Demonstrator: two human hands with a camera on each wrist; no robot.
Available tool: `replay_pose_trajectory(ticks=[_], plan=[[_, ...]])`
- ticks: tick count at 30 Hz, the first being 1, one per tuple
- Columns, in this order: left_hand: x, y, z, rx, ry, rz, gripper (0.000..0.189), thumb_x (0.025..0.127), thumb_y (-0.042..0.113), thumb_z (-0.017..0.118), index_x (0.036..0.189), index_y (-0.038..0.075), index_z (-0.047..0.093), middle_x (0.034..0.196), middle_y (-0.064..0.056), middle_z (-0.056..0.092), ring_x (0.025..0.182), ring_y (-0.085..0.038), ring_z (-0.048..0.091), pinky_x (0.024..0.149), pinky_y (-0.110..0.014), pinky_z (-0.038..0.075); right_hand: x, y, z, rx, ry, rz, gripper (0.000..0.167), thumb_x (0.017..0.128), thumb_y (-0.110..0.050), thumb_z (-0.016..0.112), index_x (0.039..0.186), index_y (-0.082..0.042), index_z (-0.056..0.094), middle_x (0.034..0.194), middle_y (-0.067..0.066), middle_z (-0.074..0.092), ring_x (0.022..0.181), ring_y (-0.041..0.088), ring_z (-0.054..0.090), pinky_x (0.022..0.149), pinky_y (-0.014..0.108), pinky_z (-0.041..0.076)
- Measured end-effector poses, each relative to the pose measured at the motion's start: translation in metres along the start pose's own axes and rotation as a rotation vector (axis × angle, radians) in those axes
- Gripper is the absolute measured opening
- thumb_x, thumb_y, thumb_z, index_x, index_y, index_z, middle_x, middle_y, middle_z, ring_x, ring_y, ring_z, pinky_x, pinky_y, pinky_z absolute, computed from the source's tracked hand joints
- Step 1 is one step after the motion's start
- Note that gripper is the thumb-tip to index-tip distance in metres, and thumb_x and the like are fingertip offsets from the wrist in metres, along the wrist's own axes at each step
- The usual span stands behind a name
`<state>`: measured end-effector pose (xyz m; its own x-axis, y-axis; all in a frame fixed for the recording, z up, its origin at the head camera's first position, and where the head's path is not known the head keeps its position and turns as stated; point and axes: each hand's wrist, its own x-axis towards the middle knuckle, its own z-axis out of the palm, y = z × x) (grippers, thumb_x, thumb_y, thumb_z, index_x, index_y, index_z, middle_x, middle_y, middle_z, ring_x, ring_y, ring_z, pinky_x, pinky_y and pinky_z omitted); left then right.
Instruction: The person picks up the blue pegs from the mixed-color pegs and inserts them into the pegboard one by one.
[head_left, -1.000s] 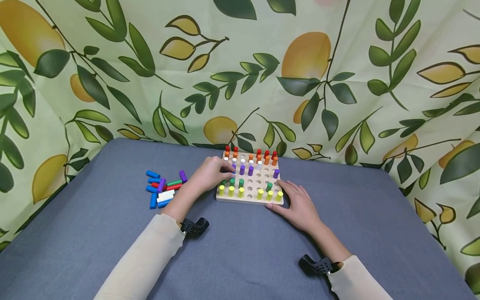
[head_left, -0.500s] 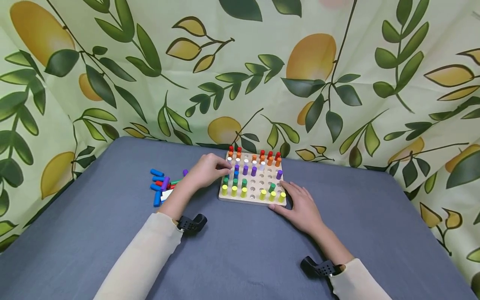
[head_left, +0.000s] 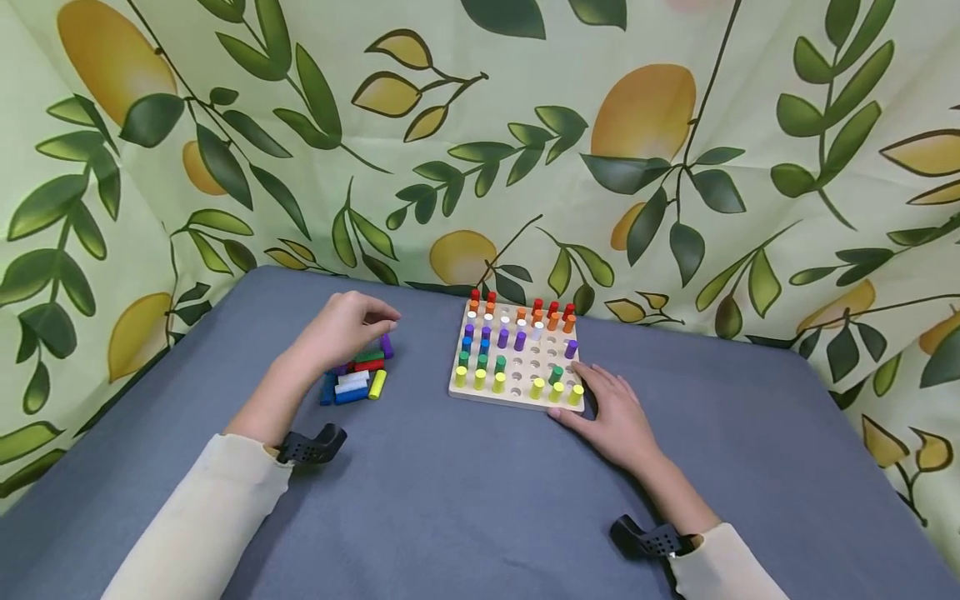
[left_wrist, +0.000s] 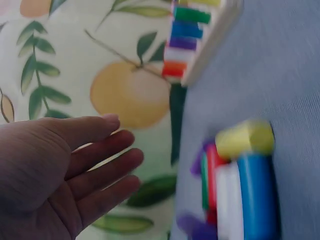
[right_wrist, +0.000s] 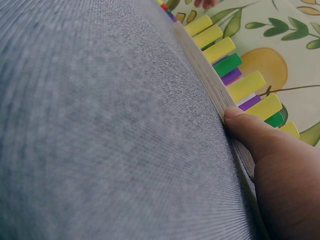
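Note:
My left hand (head_left: pixel 341 329) hovers over a pile of loose coloured pegs at the left, its fingers extended and nothing between them in the left wrist view. The pile shows a yellow peg (head_left: pixel 377 384), a blue peg (left_wrist: pixel 257 195), white, red, green and purple ones; the hand hides some in the head view. To the right lies a wooden pegboard (head_left: pixel 517 400) with upright pegs in colour rows, red at the back to yellow peg (head_left: pixel 461 377) in front. My right hand (head_left: pixel 611 421) holds its front right corner, thumb (right_wrist: pixel 234 114) against the front edge, fingers along the right side.
Grey cloth (head_left: pixel 480 500) covers the table. Behind it hangs a leaf-and-fruit patterned curtain (head_left: pixel 495 100). Several holes in the middle and right of the pegboard stand bare. Black wrist cameras sit on the left wrist (head_left: pixel 311 446) and right wrist (head_left: pixel 652 540).
My left hand has moved off the pegboard, leftward to over the loose pegs. Blue pegs now show at the board's left side. The right hand stays at the corner; the head view has shifted slightly.

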<state>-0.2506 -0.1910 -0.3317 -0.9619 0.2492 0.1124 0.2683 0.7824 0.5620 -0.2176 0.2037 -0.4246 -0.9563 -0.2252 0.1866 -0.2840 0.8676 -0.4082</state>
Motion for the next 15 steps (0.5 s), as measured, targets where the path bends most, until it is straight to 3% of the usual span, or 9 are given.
replay_pose_trajectory(ticks=[8, 15], plan=[[-0.014, -0.040, -0.020, 0.085, -0.014, 0.007, 0.026, 0.098, 0.009, 0.062, 0.120, -0.002, 0.072, 0.116, -0.021, 0.074, 0.107, -0.034, 0.070, 0.092, -0.052, 0.056, -0.001, 0.001, -0.002, 0.003, -0.001, 0.001, 0.085, 0.087, -0.056, 0.072, 0.153, -0.009, 0.044, 0.154, 0.021, 0.048, 0.147, 0.044, 0.038, 0.121, 0.065, 0.022], [-0.020, -0.068, -0.034, 0.059, -0.028, 0.006, 0.024, 0.096, 0.007, 0.067, 0.116, -0.003, 0.073, 0.113, -0.021, 0.075, 0.110, -0.038, 0.068, 0.096, -0.055, 0.054, 0.000, -0.001, -0.001, -0.002, 0.000, -0.006, 0.087, 0.087, -0.059, 0.071, 0.153, -0.008, 0.044, 0.154, 0.021, 0.048, 0.146, 0.045, 0.038, 0.121, 0.066, 0.021]])
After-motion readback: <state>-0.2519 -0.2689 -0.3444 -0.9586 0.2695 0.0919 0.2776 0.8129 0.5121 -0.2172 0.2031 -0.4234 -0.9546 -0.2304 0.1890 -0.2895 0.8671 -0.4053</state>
